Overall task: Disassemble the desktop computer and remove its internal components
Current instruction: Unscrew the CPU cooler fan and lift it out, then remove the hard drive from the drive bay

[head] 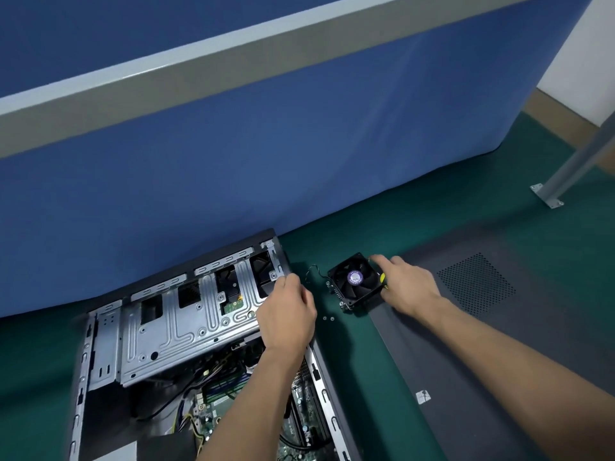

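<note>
The opened desktop case [327, 377] lies on its side on the green floor, its silver drive cage [186, 327] and green motherboard [213, 414] exposed. My left hand [288, 314] hovers over the cage's right end with loosely curled fingers; whether it holds anything is hidden. To the right, a black cooler fan with heatsink [354, 281] sits at the edge of the dark side panel [499, 344]. My right hand [409, 284] grips the fan's right side and also holds something yellow against it. The fan's cable [311, 271] trails left.
Two small screws [328, 318] lie on the green floor [416, 211] between case and fan. A blue partition [266, 144] stands right behind the case. A grey metal leg with foot plate [549, 194] is bolted at far right.
</note>
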`<action>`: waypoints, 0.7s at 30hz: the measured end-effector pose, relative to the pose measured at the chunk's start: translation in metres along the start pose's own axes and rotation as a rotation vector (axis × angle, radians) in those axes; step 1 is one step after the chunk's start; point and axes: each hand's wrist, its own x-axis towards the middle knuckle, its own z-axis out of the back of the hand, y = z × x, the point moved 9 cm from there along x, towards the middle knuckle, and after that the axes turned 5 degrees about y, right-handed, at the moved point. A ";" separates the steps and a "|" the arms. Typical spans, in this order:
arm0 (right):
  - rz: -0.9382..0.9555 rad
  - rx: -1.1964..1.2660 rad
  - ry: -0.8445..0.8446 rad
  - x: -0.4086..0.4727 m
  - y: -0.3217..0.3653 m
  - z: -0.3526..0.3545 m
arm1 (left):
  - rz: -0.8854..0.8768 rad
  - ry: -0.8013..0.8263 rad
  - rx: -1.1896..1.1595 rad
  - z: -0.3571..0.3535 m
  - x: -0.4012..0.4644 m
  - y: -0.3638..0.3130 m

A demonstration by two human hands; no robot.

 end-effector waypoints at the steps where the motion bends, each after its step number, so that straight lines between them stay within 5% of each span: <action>1: -0.022 0.029 -0.038 -0.006 0.001 0.002 | 0.002 -0.002 -0.003 0.000 -0.001 0.000; 14: -0.261 0.030 -0.009 0.002 0.013 -0.022 | -0.010 0.002 0.010 -0.004 0.002 -0.001; 21: -0.079 0.126 -0.210 -0.031 0.023 0.042 | -0.109 0.037 0.060 0.003 -0.003 -0.009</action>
